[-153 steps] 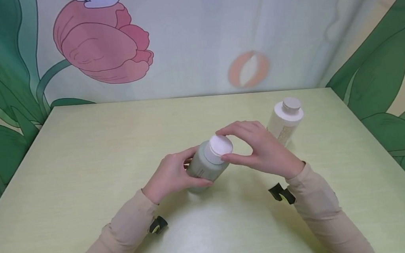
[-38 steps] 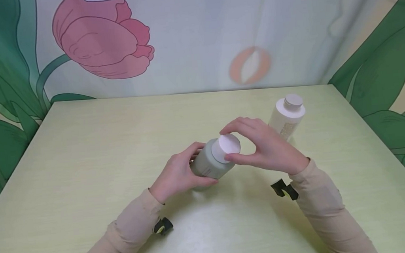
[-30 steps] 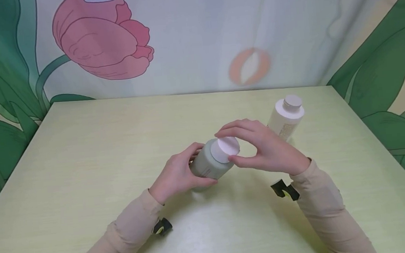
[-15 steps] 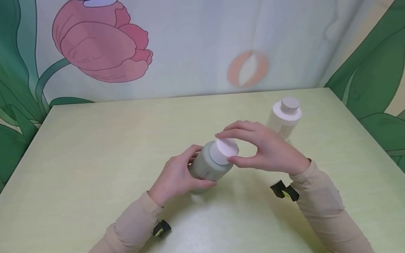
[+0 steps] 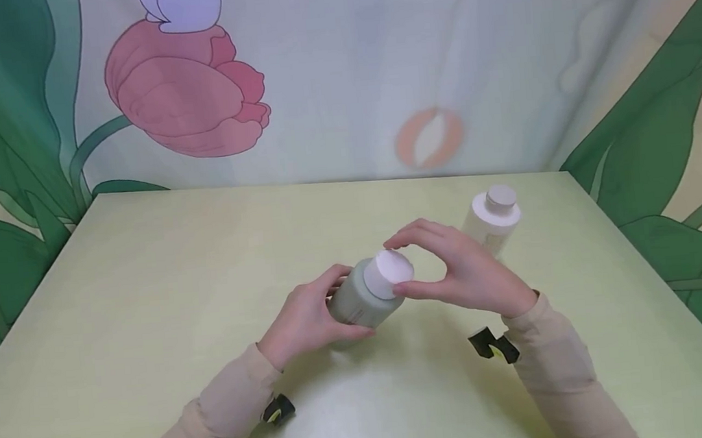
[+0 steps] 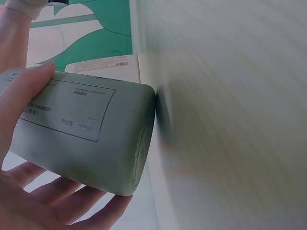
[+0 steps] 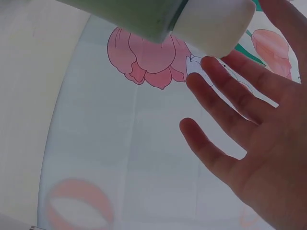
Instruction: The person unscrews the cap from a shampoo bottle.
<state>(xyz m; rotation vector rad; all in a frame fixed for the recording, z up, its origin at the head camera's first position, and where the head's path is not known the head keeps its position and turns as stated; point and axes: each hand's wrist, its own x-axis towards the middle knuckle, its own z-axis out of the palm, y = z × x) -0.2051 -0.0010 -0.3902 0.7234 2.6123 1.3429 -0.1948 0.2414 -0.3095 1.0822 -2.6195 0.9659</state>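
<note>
Bottle, grey-green, rounded and plastic-looking, leans at the middle of the pale smooth table, gripped by the curled left hand, apparently for steadiness; its tilt seemingly offers the round white cap to the right hand, whose thumb and fingertips pinch it.

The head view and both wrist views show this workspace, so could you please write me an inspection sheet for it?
Surface: pale table, with a soft bright reflection toward its near side.
Job's things: grey-green bottle, held tilted, its label partly reading "SHAMPOO"; white cap on its neck.
Clutter: only a white bottle, upright, toward the table's far right.
Hands: left hand grips the grey-green bottle's body; right hand pinches the white cap; a small black item shows by each wrist.
Cables: nothing seen.
Surroundings: printed backdrop with large flowers and leaves.
</note>
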